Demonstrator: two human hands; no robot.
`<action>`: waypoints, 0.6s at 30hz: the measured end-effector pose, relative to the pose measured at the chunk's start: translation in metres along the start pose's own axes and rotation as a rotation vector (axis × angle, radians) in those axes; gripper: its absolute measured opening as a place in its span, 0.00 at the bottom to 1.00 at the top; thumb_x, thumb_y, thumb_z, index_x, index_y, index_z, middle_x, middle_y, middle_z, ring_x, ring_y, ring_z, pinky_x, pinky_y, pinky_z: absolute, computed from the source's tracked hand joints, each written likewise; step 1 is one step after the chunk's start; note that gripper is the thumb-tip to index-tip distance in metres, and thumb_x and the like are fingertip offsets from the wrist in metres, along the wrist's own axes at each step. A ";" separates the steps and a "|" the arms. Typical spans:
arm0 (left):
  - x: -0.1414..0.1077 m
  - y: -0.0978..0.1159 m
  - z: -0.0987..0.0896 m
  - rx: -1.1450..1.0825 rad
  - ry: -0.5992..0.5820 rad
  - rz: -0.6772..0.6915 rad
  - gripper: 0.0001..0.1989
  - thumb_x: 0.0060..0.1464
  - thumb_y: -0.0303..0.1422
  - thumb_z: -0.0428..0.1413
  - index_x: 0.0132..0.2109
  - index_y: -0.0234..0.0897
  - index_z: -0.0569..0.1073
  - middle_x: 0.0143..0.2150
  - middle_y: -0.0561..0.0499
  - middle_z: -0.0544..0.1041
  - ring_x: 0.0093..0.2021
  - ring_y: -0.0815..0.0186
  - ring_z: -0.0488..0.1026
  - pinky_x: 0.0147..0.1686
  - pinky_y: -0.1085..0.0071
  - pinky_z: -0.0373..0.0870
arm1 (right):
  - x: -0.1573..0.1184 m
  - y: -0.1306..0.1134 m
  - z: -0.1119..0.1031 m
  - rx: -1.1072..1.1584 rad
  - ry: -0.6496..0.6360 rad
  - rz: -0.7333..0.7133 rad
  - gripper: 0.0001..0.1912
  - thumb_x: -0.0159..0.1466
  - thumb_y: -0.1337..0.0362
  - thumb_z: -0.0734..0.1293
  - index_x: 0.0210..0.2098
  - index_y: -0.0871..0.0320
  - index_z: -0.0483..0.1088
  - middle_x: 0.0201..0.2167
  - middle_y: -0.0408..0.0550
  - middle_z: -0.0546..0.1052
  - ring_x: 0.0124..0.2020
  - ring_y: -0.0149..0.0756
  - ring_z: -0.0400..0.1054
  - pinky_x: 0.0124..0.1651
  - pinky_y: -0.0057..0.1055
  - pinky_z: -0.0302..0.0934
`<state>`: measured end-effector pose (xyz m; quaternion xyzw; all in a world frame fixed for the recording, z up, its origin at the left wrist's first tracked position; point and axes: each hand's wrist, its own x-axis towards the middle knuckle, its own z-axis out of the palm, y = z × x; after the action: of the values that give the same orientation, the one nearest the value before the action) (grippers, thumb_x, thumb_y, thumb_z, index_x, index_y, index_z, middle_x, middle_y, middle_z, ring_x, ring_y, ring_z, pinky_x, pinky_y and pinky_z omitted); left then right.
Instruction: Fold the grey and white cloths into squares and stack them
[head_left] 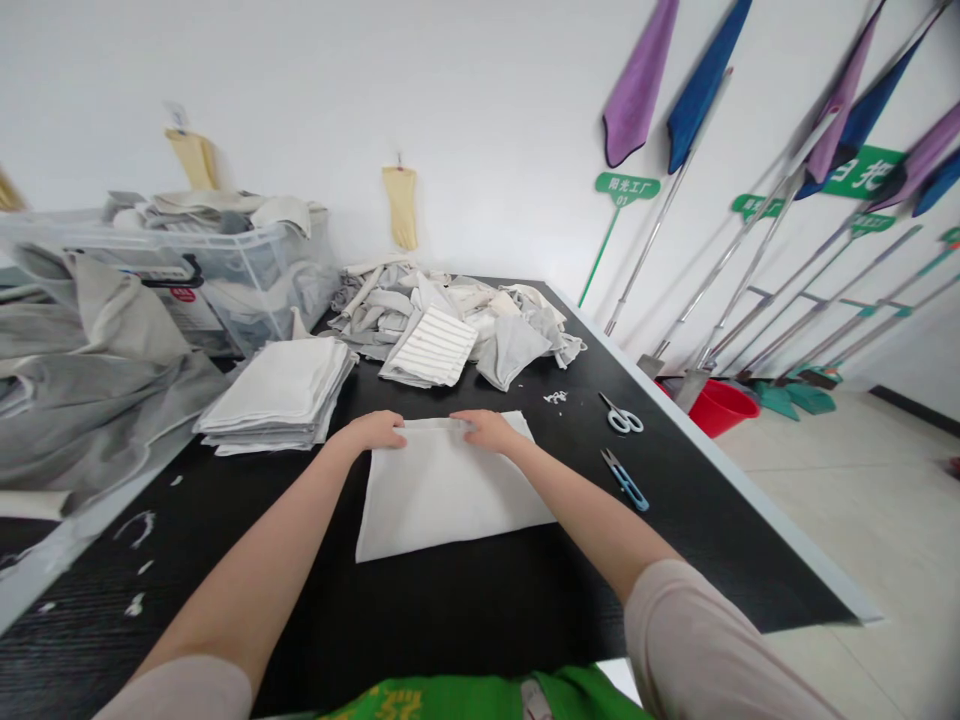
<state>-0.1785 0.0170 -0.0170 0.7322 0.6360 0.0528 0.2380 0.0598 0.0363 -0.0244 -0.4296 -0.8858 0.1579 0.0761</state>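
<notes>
A white cloth lies flat on the black table in front of me. My left hand pinches its far edge near the left corner, fingers closed on the fabric. Further right along the same edge, my right hand grips the cloth between thumb and fingers. Left of the cloth stands a stack of folded white cloths. Beyond my hands lie a striped cloth and a loose heap of grey and white cloths.
White-handled scissors and blue thread snips lie on the black table at right. A clear plastic bin full of cloths stands at back left, grey fabric before it. Thread scraps lie about. A red bucket is on the floor.
</notes>
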 end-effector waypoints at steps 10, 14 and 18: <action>-0.006 0.007 -0.015 -0.659 0.105 0.052 0.13 0.29 0.34 0.57 0.28 0.32 0.71 0.22 0.56 0.68 0.25 0.70 0.63 0.26 0.77 0.58 | 0.016 -0.006 0.003 0.077 -0.026 -0.022 0.27 0.49 0.56 0.63 0.49 0.49 0.57 0.46 0.40 0.66 0.45 0.36 0.60 0.46 0.33 0.51; 0.000 -0.002 0.001 -0.760 0.063 -0.098 0.10 0.29 0.33 0.56 0.24 0.32 0.68 0.17 0.56 0.65 0.19 0.73 0.61 0.20 0.77 0.56 | 0.019 0.018 -0.007 0.086 -0.047 0.047 0.16 0.48 0.54 0.63 0.36 0.52 0.68 0.34 0.41 0.72 0.36 0.35 0.65 0.35 0.27 0.56; 0.002 -0.011 0.009 -0.848 -0.016 -0.190 0.08 0.31 0.31 0.53 0.24 0.32 0.67 0.16 0.57 0.63 0.16 0.73 0.59 0.17 0.76 0.56 | 0.009 0.053 -0.021 0.092 -0.061 0.134 0.09 0.45 0.58 0.65 0.23 0.55 0.71 0.23 0.41 0.72 0.27 0.32 0.64 0.27 0.24 0.53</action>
<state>-0.1848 0.0174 -0.0301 0.5082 0.6208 0.2814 0.5264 0.0987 0.0789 -0.0228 -0.4790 -0.8488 0.2161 0.0580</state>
